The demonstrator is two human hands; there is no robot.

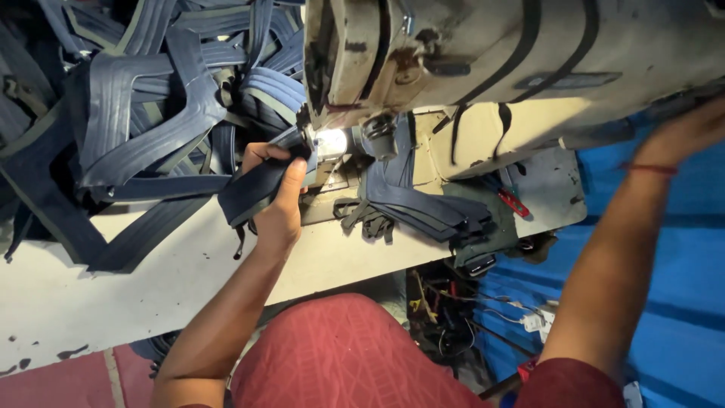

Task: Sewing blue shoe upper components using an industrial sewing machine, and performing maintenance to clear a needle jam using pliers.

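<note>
My left hand (pixel 276 198) grips a dark blue strap piece (pixel 253 190) and holds it up to the lit needle area (pixel 331 143) of a worn cream sewing machine (pixel 483 53). My right hand (pixel 683 132), a red thread around its wrist, reaches up to the right end of the machine; its fingers are partly hidden behind the machine body. A small stack of sewn blue strap pieces (pixel 423 208) lies on the table just right of the needle.
A big heap of dark blue Y-shaped straps (pixel 136 113) fills the table's left and back. The off-white table top (pixel 151 279) runs along the front. Wires and a plug strip (pixel 483 310) lie on the floor beside a blue tarpaulin (pixel 680 249). My red-clothed knee (pixel 340 355) is below.
</note>
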